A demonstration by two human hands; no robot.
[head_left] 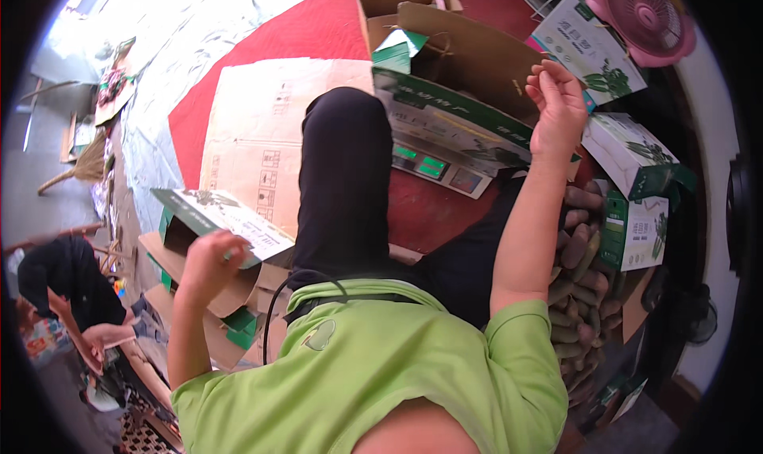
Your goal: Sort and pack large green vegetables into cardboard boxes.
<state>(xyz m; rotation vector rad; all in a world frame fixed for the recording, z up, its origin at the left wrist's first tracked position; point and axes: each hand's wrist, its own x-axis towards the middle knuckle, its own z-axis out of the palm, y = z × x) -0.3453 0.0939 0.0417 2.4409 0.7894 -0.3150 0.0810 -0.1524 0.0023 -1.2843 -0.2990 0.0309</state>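
My right hand (559, 108) is raised at the right end of a large open carton (453, 108), green and white outside and brown inside. Its fingers are loosely bent and apart, and nothing shows in them. The carton rests on a scale (437, 170) with a lit green display. Loose green-and-white card (400, 50) sticks up at the carton's left end. At the left, my left hand (213, 265) is beside another green-and-white carton (230, 220) with raised flaps. Its fingers are curled and smeared by motion, so I cannot make out whether they touch the flap.
Several elongated brownish vegetables (579, 287) are heaped at my right, beside green-and-white cartons (636, 231). A flattened cardboard sheet (254, 128) lies on red matting (211, 96). A pink fan (642, 17) stands at the far right. Another person (67, 287) bends over at the left, near a broom (89, 162).
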